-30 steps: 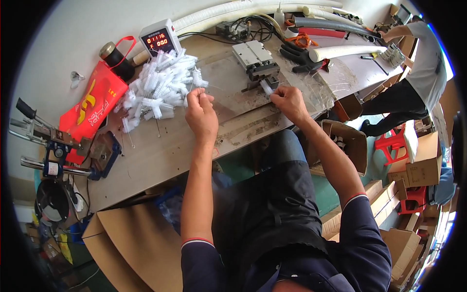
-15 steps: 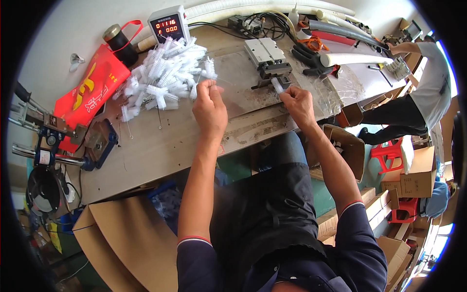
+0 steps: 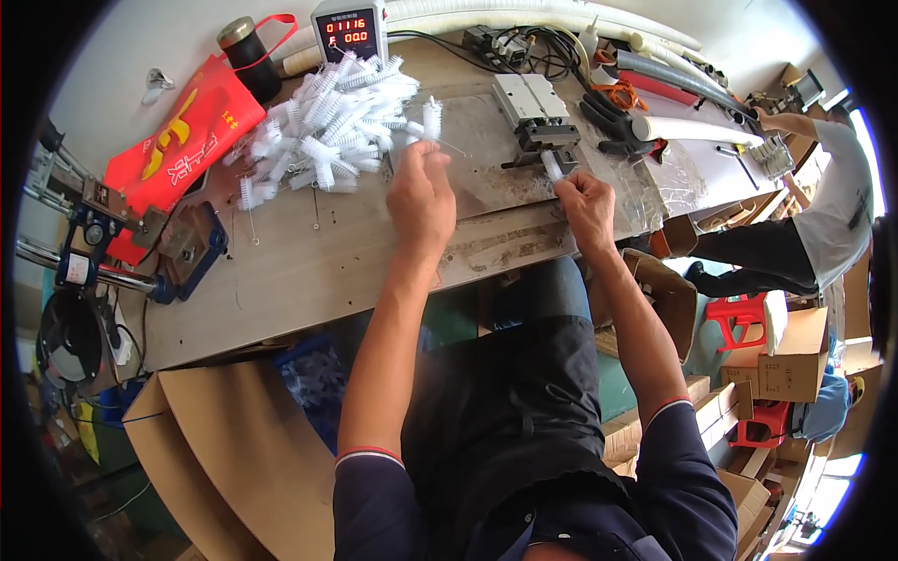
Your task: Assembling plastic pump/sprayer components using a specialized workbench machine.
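Note:
My left hand is closed, fingertips pinched at the base of a small white bristle brush that stands up beyond them; a thin wire sticks out beside the fingers. Beside it lies a heap of similar white brushes, some with looped wire stems. My right hand is closed around the near end of another white brush, its far end at the jaws of a small metal clamping fixture. The fingers hide the brush's near end.
A counter box with red digits, a black flask and a red bag stand behind the heap. Black-handled pliers and white tubes lie right. A drill-press-like device is at left. Another person stands far right.
The whole view has shifted, moving the bench slightly right and up in the picture. Both hands keep nearly the same places relative to the heap and the fixture.

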